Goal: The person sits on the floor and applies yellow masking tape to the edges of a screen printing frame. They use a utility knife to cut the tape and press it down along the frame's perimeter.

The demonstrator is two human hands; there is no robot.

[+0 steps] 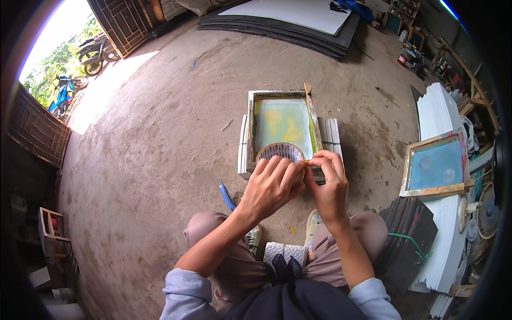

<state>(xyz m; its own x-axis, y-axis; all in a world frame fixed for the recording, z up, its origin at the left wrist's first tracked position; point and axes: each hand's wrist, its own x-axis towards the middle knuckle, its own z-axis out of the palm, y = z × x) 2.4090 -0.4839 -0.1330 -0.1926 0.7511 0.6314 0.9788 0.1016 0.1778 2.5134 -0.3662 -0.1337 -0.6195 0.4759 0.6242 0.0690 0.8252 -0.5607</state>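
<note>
A wide roll of tape [280,151], its inner core printed, stands on edge over the near end of a screen-printing frame [250,125]. My left hand [273,181] is closed round the roll's near side. At the roll's right edge, my right hand [328,184] pinches with thumb and forefinger, seemingly on the tape's end; the fingertips partly hide it. Inside the wooden frame, the pale green mesh [277,112] carries yellow round marks. Beneath lies a tied stack of white sheets [332,136]. My hands cover the frame's near edge.
A blue cutter [226,195] lies on the concrete floor left of my knee. Another screen frame [408,173] leans at the right, by white sheets [437,114] and a tied dark stack [408,226]. Black sheets [266,26] lie at the back. Motorbikes [96,56] stand beyond the doorway.
</note>
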